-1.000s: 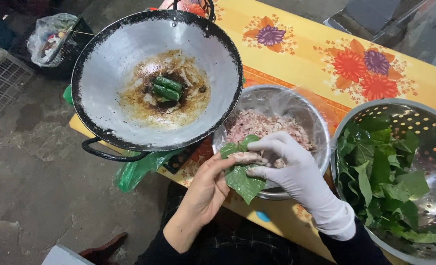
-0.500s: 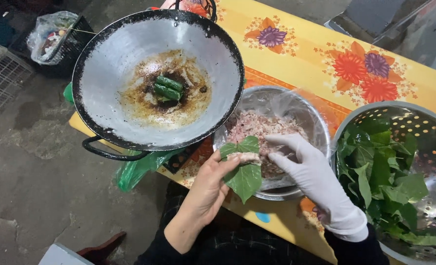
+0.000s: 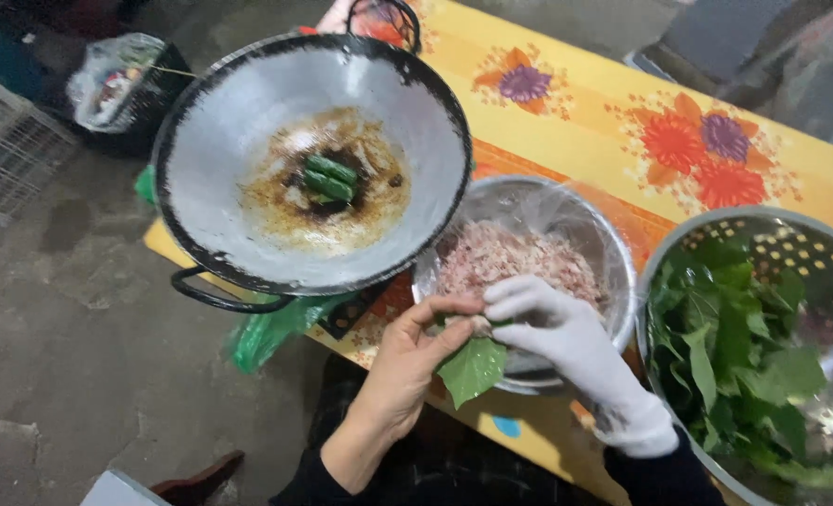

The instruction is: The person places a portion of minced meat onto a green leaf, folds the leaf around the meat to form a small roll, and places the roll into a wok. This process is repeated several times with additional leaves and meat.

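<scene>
Green leaf [image 3: 473, 367], partly folded, sits pinched between the bare left hand [image 3: 407, 361] and the white-gloved right hand [image 3: 552, 328], both closed on it, over the table's near edge. Just behind stands the steel bowl [image 3: 613, 272] of minced meat [image 3: 515, 260]; a green plastic bag [image 3: 271, 328] hangs under the wok [image 3: 220, 141].

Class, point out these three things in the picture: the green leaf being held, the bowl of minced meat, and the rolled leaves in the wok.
green leaf [image 3: 473, 370], head view, on its hanging blade.
bowl of minced meat [image 3: 613, 258], head view, on its steel rim.
rolled leaves [image 3: 327, 178], head view, on the middle of the rolls.
</scene>
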